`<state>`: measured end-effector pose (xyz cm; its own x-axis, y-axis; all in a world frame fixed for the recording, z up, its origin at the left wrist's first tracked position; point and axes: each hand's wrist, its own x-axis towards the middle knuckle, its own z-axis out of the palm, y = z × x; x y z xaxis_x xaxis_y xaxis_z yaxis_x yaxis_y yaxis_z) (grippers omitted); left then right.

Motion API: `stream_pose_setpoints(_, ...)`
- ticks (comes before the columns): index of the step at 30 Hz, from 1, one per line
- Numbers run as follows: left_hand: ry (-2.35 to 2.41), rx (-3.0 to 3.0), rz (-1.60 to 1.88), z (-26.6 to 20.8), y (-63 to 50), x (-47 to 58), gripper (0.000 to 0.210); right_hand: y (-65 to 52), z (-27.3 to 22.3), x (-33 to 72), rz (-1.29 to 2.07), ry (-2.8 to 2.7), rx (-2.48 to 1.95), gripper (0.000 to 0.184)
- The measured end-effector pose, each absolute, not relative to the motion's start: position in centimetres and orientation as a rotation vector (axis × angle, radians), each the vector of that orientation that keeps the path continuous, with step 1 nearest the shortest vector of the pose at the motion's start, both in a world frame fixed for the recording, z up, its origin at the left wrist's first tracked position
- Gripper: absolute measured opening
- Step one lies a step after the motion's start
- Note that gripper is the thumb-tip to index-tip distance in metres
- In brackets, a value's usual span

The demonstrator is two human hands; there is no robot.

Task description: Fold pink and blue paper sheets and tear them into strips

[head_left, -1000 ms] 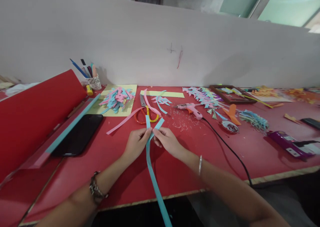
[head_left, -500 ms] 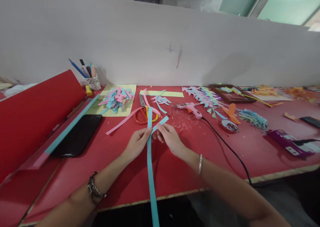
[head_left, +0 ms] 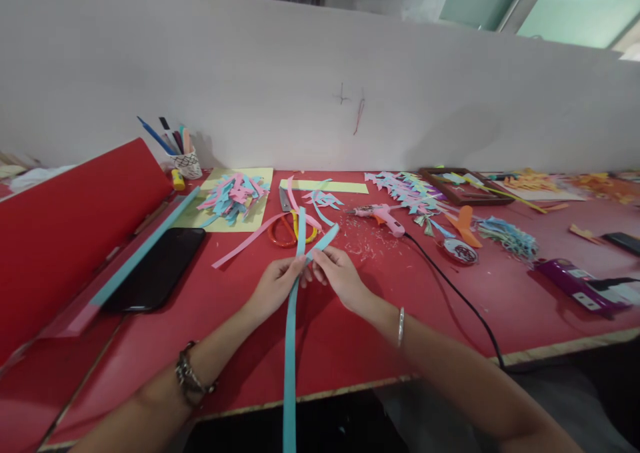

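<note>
A long light-blue paper strip [head_left: 290, 346] runs up between my hands and hangs down past the table's front edge. My left hand [head_left: 277, 281] pinches it between thumb and fingers. My right hand [head_left: 341, 274] is closed on a blue end that slants up to the right and crosses the upright one. Whether both ends belong to one strip is hidden by my fingers. Just beyond my hands lie scissors [head_left: 280, 232] with red and yellow handles, and a pink paper strip [head_left: 245, 241] beside them.
Cut paper pieces [head_left: 235, 196] are heaped on a yellow sheet. A pink glue gun [head_left: 383, 216] lies to the right, its black cord [head_left: 450, 290] trailing over the front edge. A black phone [head_left: 155, 270] is at left, a purple power strip [head_left: 575, 285] at right.
The hanging part of the blue strip has swung to the left. Its upper ends have shifted slightly right, while both hands stay nearly in place.
</note>
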<state>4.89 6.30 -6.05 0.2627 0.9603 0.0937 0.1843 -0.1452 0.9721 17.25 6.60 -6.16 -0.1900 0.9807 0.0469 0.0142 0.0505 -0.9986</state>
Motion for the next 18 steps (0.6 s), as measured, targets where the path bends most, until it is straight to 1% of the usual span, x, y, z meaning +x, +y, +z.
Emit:
stream_pose_setpoints(3,1.080,1.578,0.994,-5.95,6.23,5.03,0.044,6.61,-6.06,17.24,1.317,-1.388,-1.075,0.036)
stream_pose_setpoints(9,1.084,1.610,1.027,-5.90,6.05,5.06,0.048,6.40,-5.92,17.10,1.360,-1.526,-1.019,0.035)
stream_pose_setpoints(14,1.207,1.498,1.118,-5.87,6.11,4.87,0.046,6.47,-6.16,17.09,1.406,-1.524,-1.024,0.034)
stream_pose_setpoints(18,1.103,1.551,1.032,-5.95,6.21,4.80,0.045,6.62,-6.27,17.21,1.324,-1.451,-1.071,0.034)
